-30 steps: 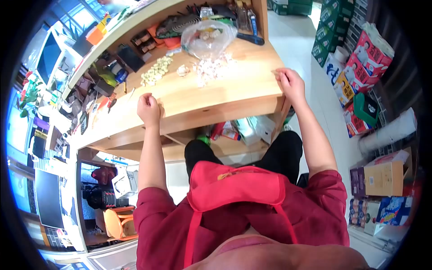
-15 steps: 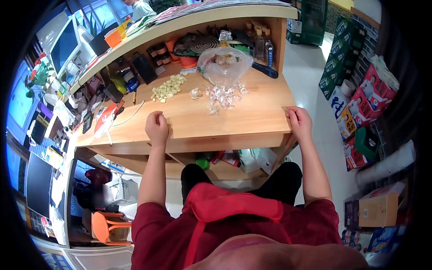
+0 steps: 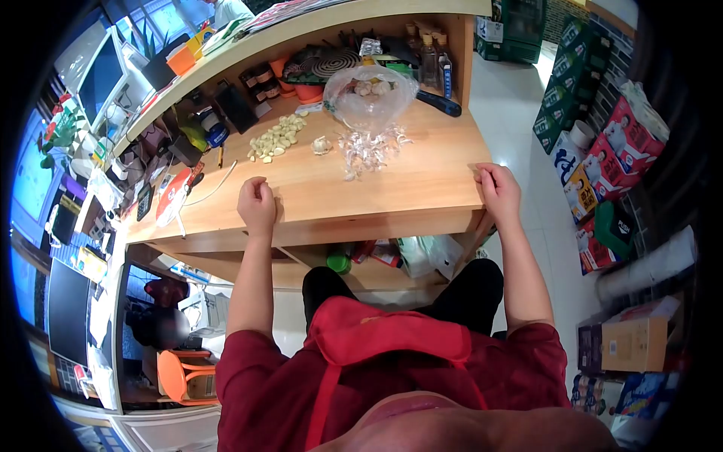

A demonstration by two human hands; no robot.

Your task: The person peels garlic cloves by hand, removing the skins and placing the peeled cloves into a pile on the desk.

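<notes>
My left hand point(image 3: 257, 205) rests at the front edge of the wooden desk point(image 3: 331, 194), its fingers curled into a loose fist with nothing showing in them. At the desk's right front corner lies my right hand point(image 3: 499, 194), also curled closed and seemingly bare. Beyond the left hand is a pile of peeled garlic cloves point(image 3: 276, 138). One whole garlic bulb point(image 3: 321, 145) sits between that pile and a scatter of papery garlic skins point(image 3: 369, 151). Behind the skins stands a clear plastic bag point(image 3: 369, 113) with garlic bulbs point(image 3: 374, 88) inside.
A dark-handled tool point(image 3: 439, 103) lies right of the bag, near glass bottles point(image 3: 429, 64). To the left are a calculator point(image 3: 144, 202), a red fan-shaped object point(image 3: 173, 194) and a white cable point(image 3: 215, 188). Stacked boxes point(image 3: 610, 158) line the right wall; an orange chair point(image 3: 175, 375) stands lower left.
The camera view has tilted slightly, so the desk and its things sit a little higher in the picture. Both hands stay curled at the desk edge.
</notes>
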